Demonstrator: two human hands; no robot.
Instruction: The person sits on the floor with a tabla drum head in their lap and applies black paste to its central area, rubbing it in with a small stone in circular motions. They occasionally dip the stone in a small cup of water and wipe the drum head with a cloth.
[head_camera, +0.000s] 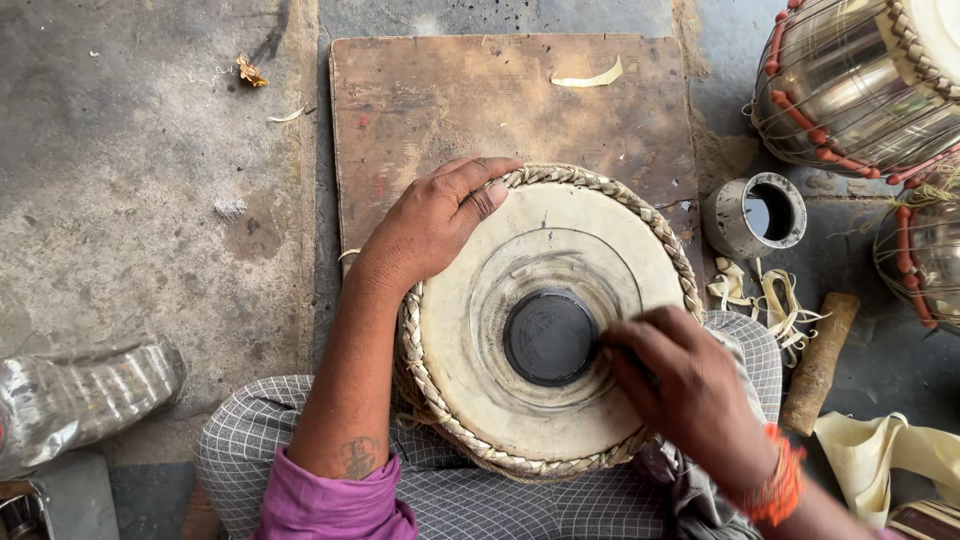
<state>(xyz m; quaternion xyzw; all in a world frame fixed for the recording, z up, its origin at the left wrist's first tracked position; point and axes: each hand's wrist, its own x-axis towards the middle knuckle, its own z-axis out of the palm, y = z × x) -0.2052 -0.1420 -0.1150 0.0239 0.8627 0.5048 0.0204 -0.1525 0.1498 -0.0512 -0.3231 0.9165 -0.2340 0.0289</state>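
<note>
A round drum head (540, 400) with a cream skin, a braided rim and a black centre patch (549, 338) rests tilted on my lap. My left hand (432, 222) lies flat on the upper left rim, thumb on the skin, holding the drum steady. My right hand (690, 385) is curled with its fingertips pressed at the right edge of the black patch; whether it pinches a small tool is hidden by the fingers.
A worn wooden board (420, 100) lies beyond the drum on the concrete floor. A small metal cup (755, 213), pale hide strips (770, 300) and a wooden stick (820, 362) sit to the right. Two metal drum bodies (850, 80) stand top right. A crumpled plastic bottle (85, 395) lies left.
</note>
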